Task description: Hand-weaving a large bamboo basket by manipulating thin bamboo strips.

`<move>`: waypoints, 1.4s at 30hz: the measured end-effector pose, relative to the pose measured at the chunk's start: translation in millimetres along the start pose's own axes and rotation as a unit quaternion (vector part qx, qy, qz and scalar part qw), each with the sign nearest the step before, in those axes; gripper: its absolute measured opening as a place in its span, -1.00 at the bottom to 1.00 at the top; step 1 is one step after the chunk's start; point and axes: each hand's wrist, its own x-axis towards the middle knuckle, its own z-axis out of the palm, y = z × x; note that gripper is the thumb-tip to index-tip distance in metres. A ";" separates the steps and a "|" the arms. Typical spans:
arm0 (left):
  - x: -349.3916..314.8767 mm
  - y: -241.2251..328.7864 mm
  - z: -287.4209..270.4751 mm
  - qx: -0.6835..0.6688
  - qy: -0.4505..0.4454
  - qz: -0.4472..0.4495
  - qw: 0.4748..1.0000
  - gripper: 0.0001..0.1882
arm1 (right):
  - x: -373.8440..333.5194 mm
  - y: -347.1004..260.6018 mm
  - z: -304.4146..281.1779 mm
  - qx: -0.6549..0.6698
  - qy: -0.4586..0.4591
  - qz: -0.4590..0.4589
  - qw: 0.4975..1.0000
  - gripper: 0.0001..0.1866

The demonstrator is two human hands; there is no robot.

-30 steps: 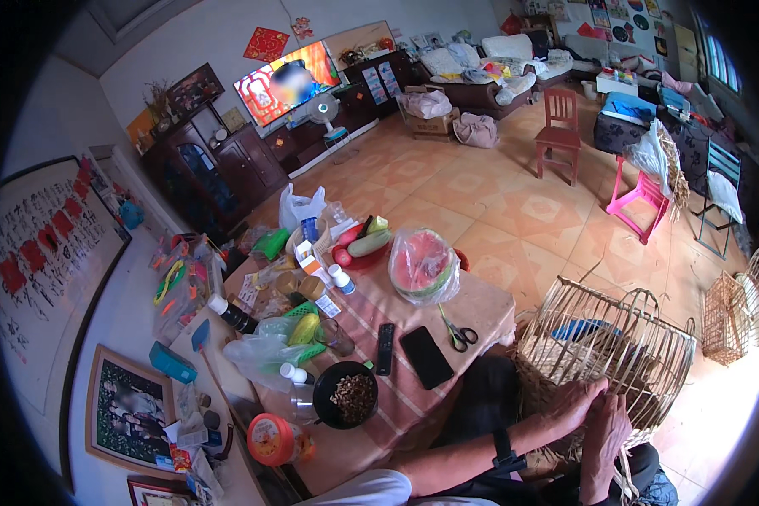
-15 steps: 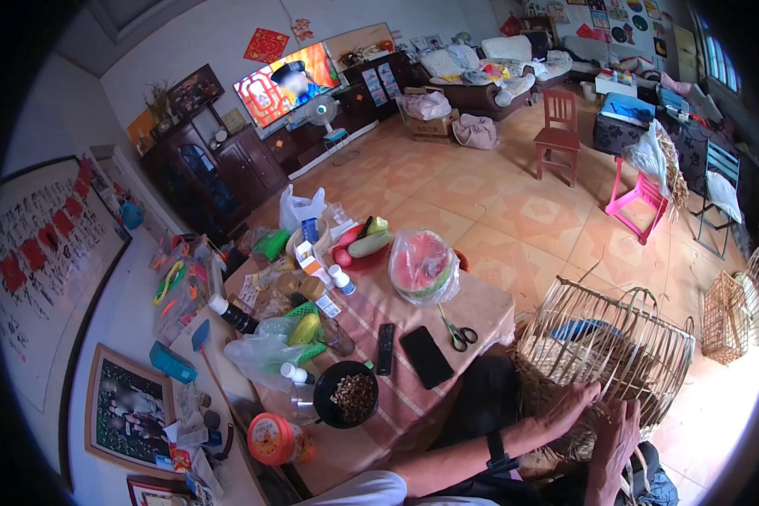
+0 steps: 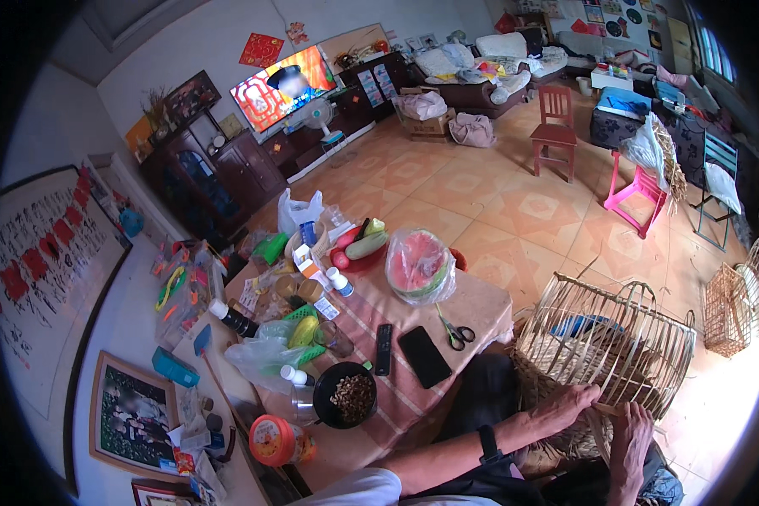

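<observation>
A partly woven basket (image 3: 557, 341) of pale bamboo strips lies on its side at my lap, its open ribs showing at the top and right. My left hand (image 3: 567, 408), with a dark band on the wrist, is closed on the near edge of the basket. Close beside it, my right hand (image 3: 632, 434) has its fingers pinched on a thin flat bamboo strip (image 3: 600, 437) at the same edge. The exact finger contact is partly hidden by the hands themselves. Something blue (image 3: 580, 326) shows behind the ribs.
At my left, a table (image 3: 481, 314) bears scissors (image 3: 459, 335), a phone (image 3: 425, 357), a remote (image 3: 384, 350), a dark pan (image 3: 346, 419) of brown pieces and a bagged cut watermelon (image 3: 420, 268). A red chair (image 3: 556, 137) and a pink stool (image 3: 634, 198) stand beyond the basket.
My right hand has shifted slightly and turned at the basket's near edge, and the flat strip between my hands now shows more. My left hand stays nearly in place.
</observation>
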 end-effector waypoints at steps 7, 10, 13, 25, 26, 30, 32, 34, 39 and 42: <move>4.5 -0.5 -7.2 -0.086 -0.005 -0.005 0.996 -0.82 | -23.5 -4.0 8.2 0.023 0.004 0.008 1.000 -0.94; 5.8 -8.4 -5.6 -0.019 0.024 0.073 0.997 -0.81 | -29.0 -5.6 16.0 0.075 0.033 0.042 0.996 -0.89; 5.2 -14.0 -0.1 -0.042 0.011 0.086 0.995 -0.82 | -26.4 -9.5 8.7 0.077 -0.019 0.106 0.991 -0.83; 15.2 -7.1 -19.7 -0.055 -0.093 0.011 0.994 -0.86 | -23.6 -51.1 16.6 0.027 0.083 0.050 0.995 -0.62; 17.0 -5.2 -23.0 -0.055 -0.093 0.010 0.994 -0.86 | -23.8 -48.7 21.0 0.029 0.072 0.057 0.995 -0.63; 22.9 -0.5 -28.4 -0.097 -0.106 -0.003 0.990 -0.84 | -30.7 -43.2 27.3 0.019 0.061 0.043 0.997 -0.67; 23.6 -1.9 -29.1 -0.105 -0.102 0.007 0.989 -0.84 | -36.8 -41.9 25.0 0.095 0.024 0.100 0.990 -0.72; 23.1 -4.7 -29.0 -0.110 -0.094 0.012 0.989 -0.83 | -42.2 -36.9 19.8 0.101 0.023 0.109 0.989 -0.73; 26.7 -13.7 -24.8 -0.094 -0.105 -0.010 0.990 -0.80 | -56.7 -22.1 -2.2 0.087 -0.065 0.183 0.977 -0.83; 30.7 -18.5 -17.0 -0.109 -0.162 -0.072 0.978 -0.80 | -73.8 -39.3 -15.1 0.110 -0.102 0.227 0.962 -0.82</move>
